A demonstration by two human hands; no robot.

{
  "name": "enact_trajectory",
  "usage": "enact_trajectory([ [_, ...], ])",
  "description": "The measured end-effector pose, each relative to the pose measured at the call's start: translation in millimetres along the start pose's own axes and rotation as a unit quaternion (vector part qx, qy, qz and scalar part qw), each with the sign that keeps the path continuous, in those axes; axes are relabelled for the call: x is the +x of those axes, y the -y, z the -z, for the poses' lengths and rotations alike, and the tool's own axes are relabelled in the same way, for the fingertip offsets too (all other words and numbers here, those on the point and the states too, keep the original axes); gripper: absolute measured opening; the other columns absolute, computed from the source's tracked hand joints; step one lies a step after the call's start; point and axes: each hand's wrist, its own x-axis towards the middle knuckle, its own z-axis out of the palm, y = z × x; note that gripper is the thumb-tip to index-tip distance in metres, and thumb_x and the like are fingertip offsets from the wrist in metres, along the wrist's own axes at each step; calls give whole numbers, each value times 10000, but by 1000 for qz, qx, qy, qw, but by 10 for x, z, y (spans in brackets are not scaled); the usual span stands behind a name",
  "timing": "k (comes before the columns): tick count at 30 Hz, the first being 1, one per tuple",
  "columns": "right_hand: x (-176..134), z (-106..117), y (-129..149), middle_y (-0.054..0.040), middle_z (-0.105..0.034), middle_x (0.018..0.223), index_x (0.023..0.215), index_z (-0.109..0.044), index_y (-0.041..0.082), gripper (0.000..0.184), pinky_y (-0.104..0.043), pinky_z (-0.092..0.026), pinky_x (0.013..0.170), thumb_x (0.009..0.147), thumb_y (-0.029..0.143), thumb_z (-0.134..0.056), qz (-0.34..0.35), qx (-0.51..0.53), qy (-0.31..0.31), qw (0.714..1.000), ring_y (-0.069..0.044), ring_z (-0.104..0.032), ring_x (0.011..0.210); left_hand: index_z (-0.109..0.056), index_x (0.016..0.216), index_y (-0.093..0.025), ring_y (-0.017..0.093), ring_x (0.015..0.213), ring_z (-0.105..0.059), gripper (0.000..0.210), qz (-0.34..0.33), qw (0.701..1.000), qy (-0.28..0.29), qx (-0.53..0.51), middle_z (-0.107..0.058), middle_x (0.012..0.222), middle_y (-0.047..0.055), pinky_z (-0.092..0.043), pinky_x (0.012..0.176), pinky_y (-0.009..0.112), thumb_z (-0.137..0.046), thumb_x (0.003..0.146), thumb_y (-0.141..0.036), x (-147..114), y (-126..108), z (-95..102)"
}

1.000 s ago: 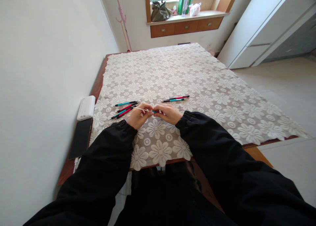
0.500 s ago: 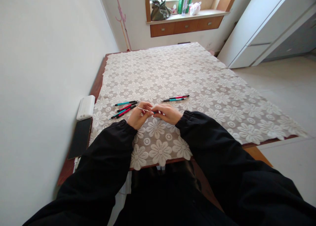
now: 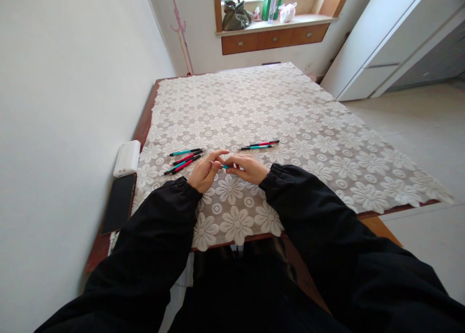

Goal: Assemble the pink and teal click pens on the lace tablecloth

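My left hand (image 3: 205, 170) is closed, thumb against fingers, with the index finger stretched toward the right hand. A thin pale rod, like a pen refill, shows only slightly at its fingertips. Facing it, my right hand (image 3: 248, 167) pinches a turquoise pen barrel (image 3: 226, 166), mostly hidden by the fingers. The rod and barrel meet between both hands; whether one is inside the other I cannot tell. Left of my left hand lie several turquoise, red and black pens (image 3: 182, 165). Beyond my right hand rest a red pen (image 3: 264, 143) and a turquoise pen (image 3: 256, 147), close together.
A floral lace tablecloth (image 3: 236, 98) covers the wooden table. Along the left edge, by the wall, sit a white power bank (image 3: 127, 158) and a dark phone-like slab (image 3: 118, 203) with a white cable near it. A windowsill (image 3: 279, 23) holds a bag and bottles.
The pale rod, long and plain to see earlier, now hardly shows. My left index finger has straightened to the right. More of the turquoise barrel is visible; the pens on the table have stayed put.
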Motion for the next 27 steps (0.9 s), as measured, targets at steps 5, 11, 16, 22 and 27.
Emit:
enact_trajectory([
  [5,10,-3,36,-22,-698,871,1023,-676,199,168,-275,-465,731,1012,358,-623,-11,27,-12,999,-143,-576,731,-722,1318,-206,175,810,-649,544,-21,999,-11,28,-712,985,80,-525,755,319,-358,1118,-558,32,-48,16],
  [11,18,-2,74,-27,-738,873,1033,-683,184,149,-272,-501,758,1004,311,-611,-31,70,-2,997,-146,-648,759,-775,1278,-200,177,817,-619,481,-35,998,-46,27,-665,903,64,-510,760,324,-440,1112,-502,52,-89,11],
  [16,32,13,126,-15,-743,826,992,-693,175,147,-255,-481,728,997,281,-590,-38,103,-1,994,-130,-646,716,-830,1180,-215,174,852,-653,386,-20,998,-67,-4,-704,925,68,-518,751,307,-576,1065,-482,76,-80,20],
  [22,46,11,147,-10,-742,829,974,-679,185,144,-245,-486,706,980,305,-599,-61,147,-4,987,-122,-642,714,-849,936,-223,162,765,-643,276,44,992,-108,-40,-768,891,61,-487,658,287,-749,942,-480,78,-36,4],
  [27,42,-16,95,-17,-748,827,1050,-696,172,196,-247,-493,688,974,333,-613,-85,154,-15,984,-124,-656,698,-784,827,-193,139,691,-634,239,110,977,-148,-108,-783,869,52,-447,590,255,-831,844,-427,70,3,-43],
])
